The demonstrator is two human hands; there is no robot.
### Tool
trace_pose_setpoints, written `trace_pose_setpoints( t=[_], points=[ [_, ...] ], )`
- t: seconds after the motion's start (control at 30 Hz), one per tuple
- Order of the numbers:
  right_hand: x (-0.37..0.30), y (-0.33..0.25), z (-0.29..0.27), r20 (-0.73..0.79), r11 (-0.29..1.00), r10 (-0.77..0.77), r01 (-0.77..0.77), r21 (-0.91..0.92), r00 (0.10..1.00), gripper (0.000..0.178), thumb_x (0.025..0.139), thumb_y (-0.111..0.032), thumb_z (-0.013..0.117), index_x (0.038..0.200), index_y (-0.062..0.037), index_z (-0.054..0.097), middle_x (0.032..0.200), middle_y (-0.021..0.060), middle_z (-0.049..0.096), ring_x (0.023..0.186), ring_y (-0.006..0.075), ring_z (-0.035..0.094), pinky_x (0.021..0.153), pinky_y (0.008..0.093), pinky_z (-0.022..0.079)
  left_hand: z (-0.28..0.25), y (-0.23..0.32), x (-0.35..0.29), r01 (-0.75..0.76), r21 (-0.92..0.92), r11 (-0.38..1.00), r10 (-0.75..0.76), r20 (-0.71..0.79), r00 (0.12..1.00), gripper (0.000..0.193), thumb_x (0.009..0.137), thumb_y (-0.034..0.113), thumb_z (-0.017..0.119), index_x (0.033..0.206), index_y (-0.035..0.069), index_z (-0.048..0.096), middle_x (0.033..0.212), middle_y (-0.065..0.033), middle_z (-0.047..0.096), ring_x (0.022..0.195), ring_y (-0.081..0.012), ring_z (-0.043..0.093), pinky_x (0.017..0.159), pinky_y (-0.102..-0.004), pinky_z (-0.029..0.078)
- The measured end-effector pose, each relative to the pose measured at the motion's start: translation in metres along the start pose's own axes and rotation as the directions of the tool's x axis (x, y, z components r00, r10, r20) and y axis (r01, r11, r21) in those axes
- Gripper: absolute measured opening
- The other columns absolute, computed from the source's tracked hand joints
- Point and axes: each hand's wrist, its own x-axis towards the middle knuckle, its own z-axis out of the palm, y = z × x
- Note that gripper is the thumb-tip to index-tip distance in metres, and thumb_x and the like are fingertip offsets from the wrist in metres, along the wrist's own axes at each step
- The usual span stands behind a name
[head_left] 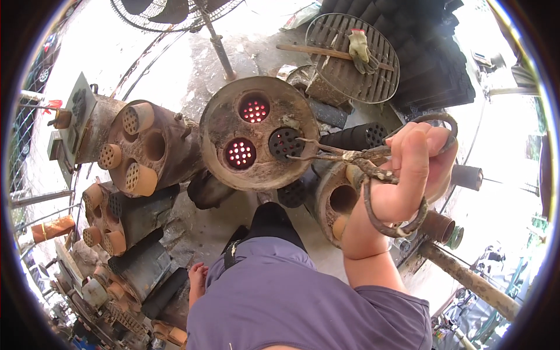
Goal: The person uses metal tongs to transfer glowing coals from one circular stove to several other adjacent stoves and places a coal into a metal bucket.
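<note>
My right hand [417,166] is closed around the looped handles of rusty iron tongs [373,156], held out to the right of the round stove [262,181]. The tong tips reach the holes of a black honeycomb coal briquette [284,144], which sits in the stove's right opening. A faint red glow shows through some of its holes. In the stove's other two openings, briquettes [254,109] glow red through their holes. My left hand [198,277] hangs low beside my body, away from the stove, its fingers loosely bent with nothing visible in them.
A stove drum [169,166] with tan spent briquettes [141,179] stands to the left. At the far right are a round metal grate [326,35] with a glove [359,46] and stacked black briquettes [431,70]. Another stove [326,201] stands below the tongs. A fan stand [219,49] rises behind.
</note>
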Motion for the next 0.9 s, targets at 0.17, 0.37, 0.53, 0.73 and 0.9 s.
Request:
trace_pose_setpoints(
  t=[0.17, 0.37, 0.53, 0.73, 0.9],
  points=[
    [-0.005, -0.001, 0.002, 0.029, 0.987, 0.097, -0.100, 0.129, 0.995, 0.024, 0.078, -0.004, 0.059, 0.082, -0.0045, 0.035, 0.070, 0.0015, 0.040, 0.061, 0.0045, 0.036, 0.054, 0.0165, 0.031, 0.005, 0.022, 0.005, 0.018, 0.131, 0.991, -0.022, 0.030, 0.999, 0.024, 0.078, 0.006, 0.050, 0.102, 0.003, 0.051, 0.077, -0.0116, 0.060, 0.059, -0.0144, 0.055, 0.052, -0.0235, 0.045],
    [-0.012, 0.007, 0.012, 0.043, 0.999, 0.034, -0.034, 0.002, 0.999, 0.017, 0.076, -0.001, 0.053, 0.080, -0.0063, 0.037, 0.069, 0.0025, 0.043, 0.061, 0.0080, 0.038, 0.059, 0.0189, 0.033, 0.015, 0.031, 0.011, 0.026, 0.024, 0.999, -0.027, 0.033, 0.999, 0.024, 0.079, 0.006, 0.049, 0.103, 0.003, 0.050, 0.079, -0.0132, 0.060, 0.061, -0.0165, 0.056, 0.054, -0.0257, 0.047],
    [0.000, 0.002, 0.003, 0.086, 0.998, -0.023, 0.018, 0.063, 0.996, 0.019, 0.076, -0.001, 0.059, 0.086, -0.0016, 0.043, 0.076, 0.0017, 0.043, 0.063, 0.0054, 0.037, 0.062, 0.0165, 0.032, 0.010, 0.022, 0.015, 0.031, -0.029, 0.999, -0.030, 0.049, 0.998, 0.024, 0.080, 0.007, 0.048, 0.104, 0.003, 0.048, 0.081, -0.0136, 0.060, 0.062, -0.0187, 0.057, 0.056, -0.0282, 0.048],
    [0.020, -0.040, -0.040, 0.182, 0.962, -0.152, 0.103, 0.253, 0.971, 0.016, 0.083, -0.018, 0.051, 0.086, -0.0032, 0.045, 0.065, 0.0010, 0.038, 0.059, 0.0090, 0.035, 0.060, 0.0221, 0.031, 0.003, 0.013, 0.022, 0.041, -0.045, 0.998, -0.037, 0.085, 0.996, 0.027, 0.079, 0.005, 0.048, 0.106, 0.003, 0.048, 0.081, -0.0130, 0.060, 0.062, -0.0170, 0.056, 0.055, -0.0274, 0.047],
    [0.003, -0.068, -0.076, 0.056, 0.928, -0.185, 0.156, 0.338, 0.981, 0.022, 0.086, -0.025, 0.045, 0.089, -0.0041, 0.048, 0.065, -0.0001, 0.034, 0.062, 0.0112, 0.034, 0.062, 0.0251, 0.029, -0.003, -0.011, 0.044, -0.061, 0.060, 0.996, 0.051, 0.151, 0.987, 0.027, 0.078, 0.006, 0.050, 0.105, 0.001, 0.051, 0.080, -0.0115, 0.060, 0.063, -0.0172, 0.057, 0.057, -0.0271, 0.048]
  ],
)
